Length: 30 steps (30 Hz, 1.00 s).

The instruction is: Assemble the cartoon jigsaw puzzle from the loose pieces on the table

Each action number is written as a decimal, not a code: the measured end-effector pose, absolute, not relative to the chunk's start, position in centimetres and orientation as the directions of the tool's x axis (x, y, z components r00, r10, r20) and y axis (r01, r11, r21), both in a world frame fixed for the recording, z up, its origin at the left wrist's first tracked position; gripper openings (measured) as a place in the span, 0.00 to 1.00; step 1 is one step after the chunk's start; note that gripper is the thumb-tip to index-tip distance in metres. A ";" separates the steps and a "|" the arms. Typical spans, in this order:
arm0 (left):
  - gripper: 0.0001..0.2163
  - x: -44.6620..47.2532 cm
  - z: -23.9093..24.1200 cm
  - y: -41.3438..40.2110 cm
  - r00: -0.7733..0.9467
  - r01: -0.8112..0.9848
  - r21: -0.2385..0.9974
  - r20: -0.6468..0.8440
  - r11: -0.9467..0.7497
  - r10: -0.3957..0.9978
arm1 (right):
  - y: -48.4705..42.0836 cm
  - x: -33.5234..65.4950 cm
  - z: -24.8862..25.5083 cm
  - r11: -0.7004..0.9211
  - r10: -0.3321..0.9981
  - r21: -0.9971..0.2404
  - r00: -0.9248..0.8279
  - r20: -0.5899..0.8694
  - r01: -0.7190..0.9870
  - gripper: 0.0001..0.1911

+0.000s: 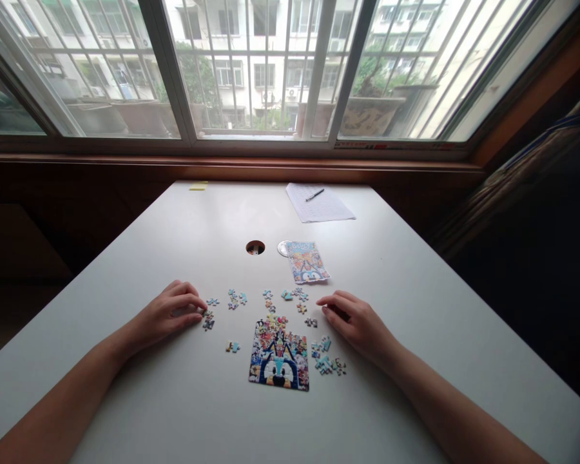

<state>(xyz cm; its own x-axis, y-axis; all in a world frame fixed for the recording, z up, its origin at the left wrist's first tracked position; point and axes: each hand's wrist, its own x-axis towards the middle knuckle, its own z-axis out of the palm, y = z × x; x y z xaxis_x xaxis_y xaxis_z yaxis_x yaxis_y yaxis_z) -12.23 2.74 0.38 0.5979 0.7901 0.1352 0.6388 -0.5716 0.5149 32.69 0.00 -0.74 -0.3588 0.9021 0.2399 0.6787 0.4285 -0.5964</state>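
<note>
A partly assembled jigsaw puzzle (279, 356) with a blue cartoon face lies on the white table (174, 399) between my hands. Several loose pieces (270, 299) are scattered above and beside it, with another cluster (327, 362) at its right. My left hand (171, 314) rests on the table with fingers curled, its fingertips at a small piece (207, 319). My right hand (352, 320) rests palm down with fingers bent, just right of the loose pieces; whether it holds anything I cannot make out. A printed reference picture (308, 261) lies further back.
A round cable hole (255, 247) opens in the table's middle, with a round lid (283, 248) beside it. A sheet of paper (319, 203) with a pen (314, 194) and a yellow sticky note (198, 186) lie near the far edge. Barred windows stand behind.
</note>
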 end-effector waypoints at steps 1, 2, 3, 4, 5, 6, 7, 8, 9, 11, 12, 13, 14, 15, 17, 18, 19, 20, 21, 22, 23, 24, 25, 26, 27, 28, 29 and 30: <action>0.09 -12.2 0.4 2.7 0.599 0.640 0.513 0.134 -0.572 0.790 | 0.0 32.7 -0.7 0.429 0.902 -0.596 -0.358 0.241 0.679 0.11; 0.10 -12.2 0.4 2.7 0.600 0.640 0.511 0.134 -0.574 0.789 | 0.0 32.7 -0.7 0.430 0.902 -0.595 -0.357 0.243 0.679 0.11; 0.10 -12.2 0.4 2.7 0.601 0.639 0.511 0.134 -0.574 0.788 | 0.0 32.6 -0.7 0.430 0.901 -0.594 -0.357 0.245 0.679 0.11; 0.10 -12.2 0.4 2.8 0.602 0.638 0.512 0.135 -0.575 0.787 | 0.0 32.6 -0.7 0.432 0.901 -0.593 -0.357 0.247 0.679 0.11; 0.10 -12.2 0.4 2.8 0.601 0.637 0.514 0.135 -0.575 0.787 | 0.0 32.6 -0.7 0.433 0.901 -0.592 -0.357 0.249 0.680 0.11; 0.10 -12.2 0.4 2.8 0.600 0.636 0.516 0.136 -0.574 0.788 | 0.0 32.6 -0.7 0.433 0.901 -0.591 -0.356 0.250 0.681 0.11; 0.10 -12.2 0.4 2.8 0.598 0.636 0.518 0.138 -0.572 0.790 | 0.0 32.6 -0.7 0.432 0.901 -0.591 -0.355 0.250 0.681 0.11; 0.10 -12.2 0.4 2.8 0.596 0.637 0.518 0.138 -0.571 0.791 | 0.0 32.6 -0.7 0.432 0.901 -0.591 -0.354 0.251 0.681 0.11; 0.10 -12.2 0.3 2.8 0.595 0.637 0.518 0.140 -0.571 0.791 | 0.0 32.6 -0.7 0.433 0.901 -0.592 -0.353 0.252 0.680 0.11; 0.10 -12.2 0.3 2.8 0.595 0.634 0.519 0.145 -0.573 0.790 | 0.0 32.6 -0.7 0.434 0.900 -0.594 -0.351 0.258 0.677 0.11; 0.10 -12.2 0.4 2.8 0.596 0.632 0.519 0.148 -0.575 0.789 | 0.0 32.6 -0.8 0.436 0.899 -0.595 -0.351 0.262 0.675 0.11; 0.10 -12.2 0.4 2.8 0.598 0.630 0.519 0.150 -0.578 0.787 | 0.1 32.6 -0.8 0.438 0.898 -0.595 -0.351 0.264 0.673 0.11; 0.10 -12.2 0.4 2.8 0.599 0.630 0.518 0.151 -0.579 0.786 | 0.1 32.6 -0.8 0.439 0.898 -0.596 -0.351 0.265 0.672 0.11; 0.11 -12.2 0.4 2.8 0.599 0.630 0.516 0.152 -0.580 0.786 | 0.0 32.6 -0.8 0.439 0.898 -0.597 -0.353 0.264 0.671 0.11; 0.10 -12.2 0.4 2.8 0.600 0.630 0.515 0.153 -0.582 0.785 | 0.0 32.6 -0.8 0.439 0.898 -0.599 -0.354 0.262 0.669 0.11; 0.10 -12.2 0.4 2.8 0.600 0.629 0.515 0.154 -0.582 0.785 | 0.0 32.6 -0.8 0.437 0.899 -0.600 -0.353 0.261 0.670 0.11; 0.10 -12.2 0.4 2.8 0.601 0.628 0.515 0.154 -0.583 0.784 | 0.0 32.6 -0.8 0.435 0.899 -0.601 -0.352 0.259 0.671 0.11; 0.10 -12.2 0.4 2.8 0.600 0.629 0.516 0.154 -0.582 0.785 | 0.0 32.6 -0.8 0.434 0.900 -0.601 -0.351 0.257 0.671 0.11; 0.10 -12.2 0.4 2.8 0.599 0.630 0.517 0.151 -0.580 0.786 | 0.0 32.6 -0.8 0.432 0.901 -0.602 -0.351 0.255 0.672 0.11; 0.10 -12.2 0.4 2.8 0.600 0.631 0.517 0.148 -0.578 0.787 | 0.0 32.6 -0.8 0.431 0.901 -0.602 -0.351 0.253 0.672 0.11; 0.09 -12.2 0.3 2.8 0.599 0.632 0.518 0.146 -0.577 0.787 | 0.0 32.7 -0.8 0.432 0.901 -0.603 -0.353 0.253 0.671 0.11; 0.09 -12.2 0.3 2.8 0.600 0.631 0.518 0.145 -0.577 0.787 | 0.0 32.7 -0.9 0.434 0.900 -0.603 -0.355 0.253 0.669 0.11; 0.09 -12.2 0.3 2.8 0.601 0.630 0.519 0.147 -0.578 0.786 | 0.0 32.7 -0.9 0.436 0.899 -0.604 -0.357 0.254 0.667 0.11; 0.10 -12.2 0.3 2.9 0.602 0.627 0.519 0.151 -0.581 0.784 | 0.0 32.7 -0.9 0.437 0.898 -0.605 -0.357 0.256 0.666 0.11; 0.10 -12.3 0.2 2.9 0.603 0.625 0.519 0.154 -0.583 0.783 | 0.0 32.7 -1.0 0.438 0.898 -0.605 -0.357 0.258 0.665 0.11; 0.10 -12.3 0.2 2.9 0.602 0.624 0.520 0.155 -0.583 0.783 | 0.0 32.7 -1.0 0.437 0.898 -0.606 -0.355 0.258 0.665 0.11; 0.10 -12.3 0.2 2.9 0.602 0.624 0.521 0.153 -0.582 0.784 | 0.0 32.7 -1.0 0.437 0.898 -0.606 -0.354 0.260 0.665 0.11; 0.10 -12.3 0.2 2.9 0.603 0.624 0.522 0.150 -0.581 0.783 | 0.0 32.6 -0.9 0.438 0.898 -0.606 -0.354 0.261 0.664 0.11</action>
<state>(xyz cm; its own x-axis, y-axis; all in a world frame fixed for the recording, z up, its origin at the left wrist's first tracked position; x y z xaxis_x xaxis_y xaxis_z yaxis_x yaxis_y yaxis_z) -12.30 2.88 0.23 0.6033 0.7832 0.1503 0.6242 -0.5810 0.5223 32.65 0.02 -0.93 -0.3538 0.8980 0.2615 0.6638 0.4380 -0.6063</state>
